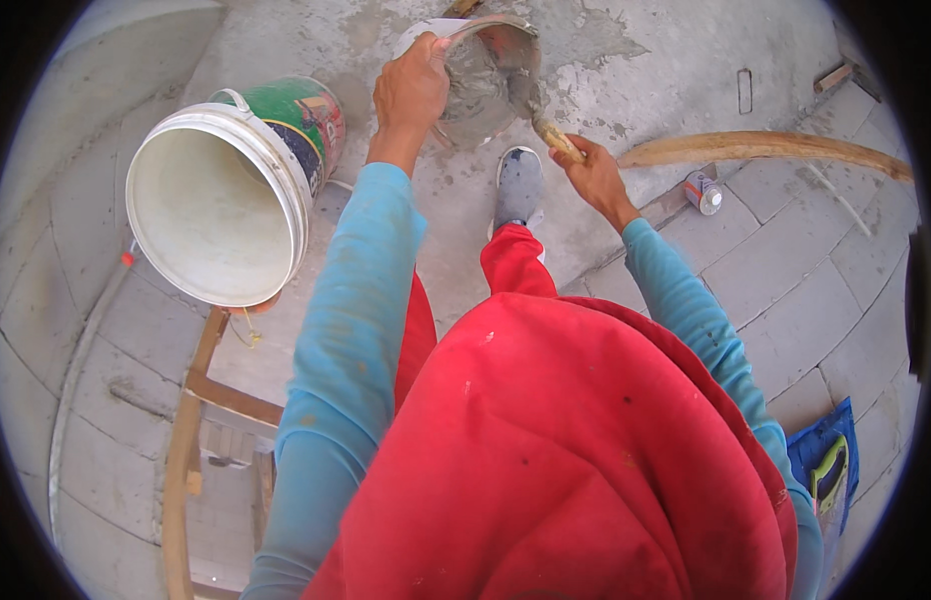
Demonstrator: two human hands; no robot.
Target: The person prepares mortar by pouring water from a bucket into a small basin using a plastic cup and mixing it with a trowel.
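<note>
My left hand (411,86) grips the near left rim of a bucket (527,30) at the top of the view. The bucket is tilted with its mouth towards me. Wet grey mortar (473,82) lies inside and coats its walls. In my right hand (599,178) is the wooden handle (558,140) of a mortar-smeared hand tool, probably a trowel. Its working end reaches over the bucket's right rim, where mortar hides its shape. Just below the bucket, my grey shoe (519,184) rests on the concrete floor (578,217).
A large white bucket (225,124) with a green label stands left, mouth towards me. A wooden frame (182,442) is lower left. On the right are a curved wooden board (765,146), a small can or bottle (703,193) and a green-handled handsaw (829,472) against a blue sheet (840,420).
</note>
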